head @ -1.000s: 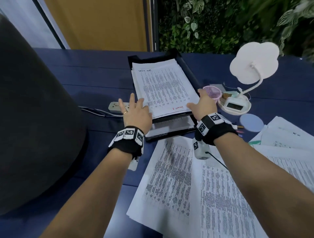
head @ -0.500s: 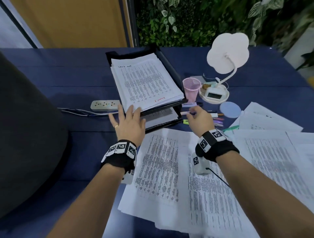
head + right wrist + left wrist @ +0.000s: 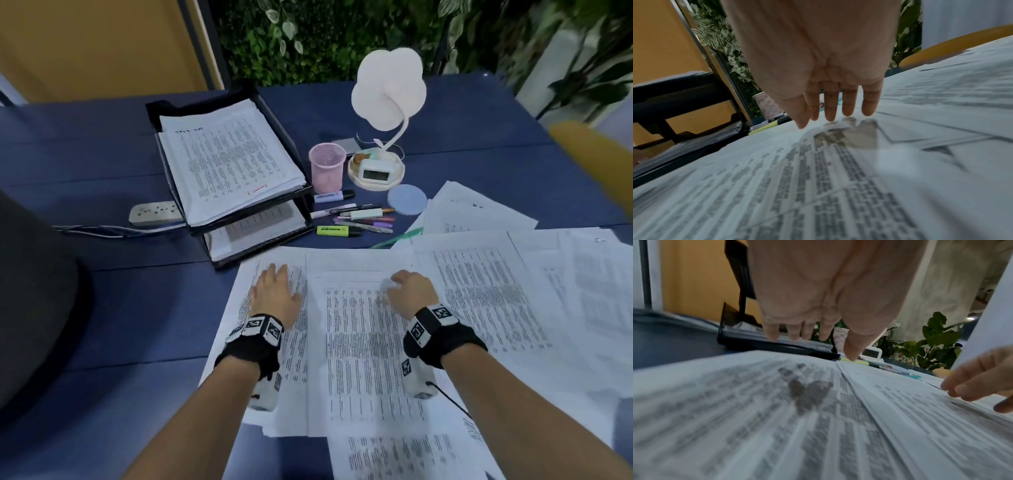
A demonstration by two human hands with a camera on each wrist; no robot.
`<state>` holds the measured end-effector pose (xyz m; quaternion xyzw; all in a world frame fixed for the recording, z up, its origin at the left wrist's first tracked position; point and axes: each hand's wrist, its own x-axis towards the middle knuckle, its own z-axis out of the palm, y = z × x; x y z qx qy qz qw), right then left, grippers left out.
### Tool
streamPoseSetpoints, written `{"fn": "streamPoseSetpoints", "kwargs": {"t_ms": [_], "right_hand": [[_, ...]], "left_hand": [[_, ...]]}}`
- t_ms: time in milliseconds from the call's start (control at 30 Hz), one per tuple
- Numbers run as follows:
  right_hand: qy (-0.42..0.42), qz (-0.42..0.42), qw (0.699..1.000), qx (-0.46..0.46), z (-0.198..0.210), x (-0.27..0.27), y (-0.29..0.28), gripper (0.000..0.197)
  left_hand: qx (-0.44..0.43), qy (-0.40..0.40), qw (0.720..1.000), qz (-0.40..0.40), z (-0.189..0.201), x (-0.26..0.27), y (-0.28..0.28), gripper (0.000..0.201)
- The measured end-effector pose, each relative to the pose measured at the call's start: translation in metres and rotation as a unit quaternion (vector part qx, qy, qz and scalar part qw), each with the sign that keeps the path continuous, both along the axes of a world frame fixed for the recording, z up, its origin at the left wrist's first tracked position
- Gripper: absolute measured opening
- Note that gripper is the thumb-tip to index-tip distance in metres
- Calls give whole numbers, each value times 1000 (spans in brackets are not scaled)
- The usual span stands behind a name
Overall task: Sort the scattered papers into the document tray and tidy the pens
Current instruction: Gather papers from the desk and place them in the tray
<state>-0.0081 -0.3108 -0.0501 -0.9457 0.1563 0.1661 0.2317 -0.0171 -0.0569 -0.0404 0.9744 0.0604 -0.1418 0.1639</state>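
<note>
Scattered papers [image 3: 363,342]: overlapped on worktop [image 3: 102,164], near document tray [image 3: 236,219]. Left hand [image 3: 275,296], right hand [image 3: 409,291]: fingers straight, slightly spread, hovering, holding nothing. Advice: press flat, sweep sheets together, square edges before lifting. Pens [image 3: 352,219]: loose beside tray.

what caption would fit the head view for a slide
Both hands, left hand and right hand, open over scattered papers, near the filled document tray and loose pens.
</note>
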Motion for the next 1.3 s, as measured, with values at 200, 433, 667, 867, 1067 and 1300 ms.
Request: {"fn": "streamPoseSetpoints", "kwargs": {"t_ms": [200, 433, 667, 867, 1067, 1300], "right_hand": [[85, 57, 988, -118, 6, -13, -33, 59], [100, 91, 985, -107, 12, -15, -51, 74], [89, 110, 984, -109, 10, -17, -54, 78], [59, 31, 998, -15, 5, -12, -62, 85], [-41, -147, 931, 331, 11, -11, -62, 38], [5, -102, 944, 315, 2, -16, -69, 23]], "left_hand": [[-90, 79, 993, 0, -21, -8, -30, 78], [-337, 35, 932, 126, -14, -6, -53, 79], [-342, -20, 922, 178, -9, -9, -72, 43], [-456, -45, 872, 172, 6, -18, -78, 36], [-519, -72, 830, 188, 9, -10, -68, 25], [-388, 38, 908, 153, -2, -7, -58, 37]]}}
